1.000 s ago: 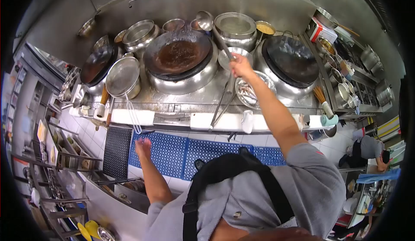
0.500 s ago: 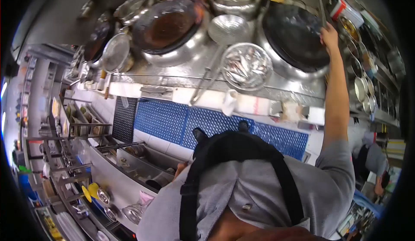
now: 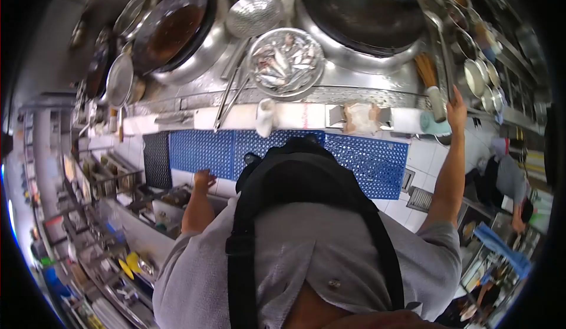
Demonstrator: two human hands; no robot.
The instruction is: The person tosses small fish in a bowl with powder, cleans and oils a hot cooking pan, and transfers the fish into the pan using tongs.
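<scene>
My right hand is closed around the end of a long-handled ladle, at the right end of the stove. Just left of its handle stands a bamboo wok brush. The large dark wok sits on its burner further left. My left hand hangs at my side above the floor, fingers loosely apart, with nothing visible in it. A round metal bowl of small silvery fish rests on the counter between the woks, below a perforated strainer.
Another wok with brown liquid stands at left. White towels line the counter's front edge. Blue mats cover the tiled floor. Steel counters lie behind me on the left. A co-worker stands at far right.
My right hand has drawn the ladle back from the wok toward the counter's front right. My left hand has swung out from beside my body. The view has shifted rightward.
</scene>
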